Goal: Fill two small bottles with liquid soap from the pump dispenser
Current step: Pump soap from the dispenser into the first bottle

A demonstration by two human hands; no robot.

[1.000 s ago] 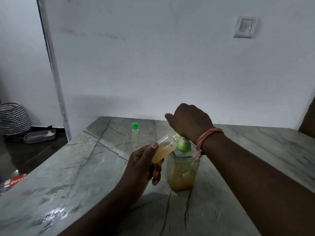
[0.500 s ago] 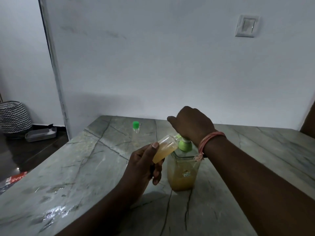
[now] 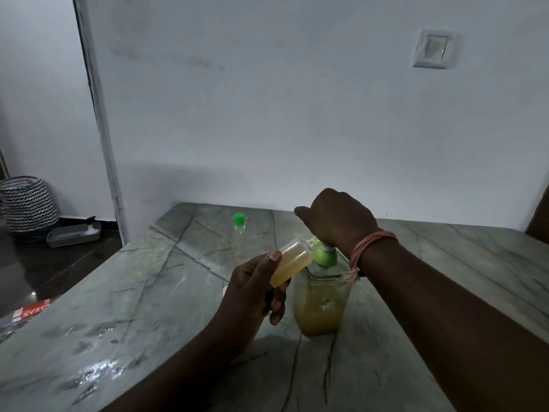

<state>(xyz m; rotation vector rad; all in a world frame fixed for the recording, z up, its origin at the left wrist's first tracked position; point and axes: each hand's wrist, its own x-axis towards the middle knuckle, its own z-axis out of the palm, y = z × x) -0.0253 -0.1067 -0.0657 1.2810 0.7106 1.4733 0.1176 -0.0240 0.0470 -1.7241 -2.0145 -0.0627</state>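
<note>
1. A grey marble table (image 3: 148, 292) with dark veins stands against a pale wall that carries a white switch plate (image 3: 433, 49) at about 1 o'clock.
2. The pump dispenser (image 3: 322, 301), a clear square jar of amber soap with a green pump collar, stands on the table near the middle; a small sticker on its front is too small to read.
3. The right hand (image 3: 335, 221), a pink thread around its wrist, rests curled on top of the pump head.
4. The left hand (image 3: 252, 289) grips a small bottle (image 3: 292, 261), tilted, its mouth at the green spout; it is mostly full of amber liquid.
5. A second small bottle (image 3: 239, 233) with a green cap stands upright at 11 o'clock from the dispenser, well apart.
6. On the floor at 9 o'clock sit a zigzag-patterned basket (image 3: 28, 203) and a grey tray (image 3: 71, 234); a red packet (image 3: 29, 312) at 8 o'clock bears white letters, not clearly readable.
</note>
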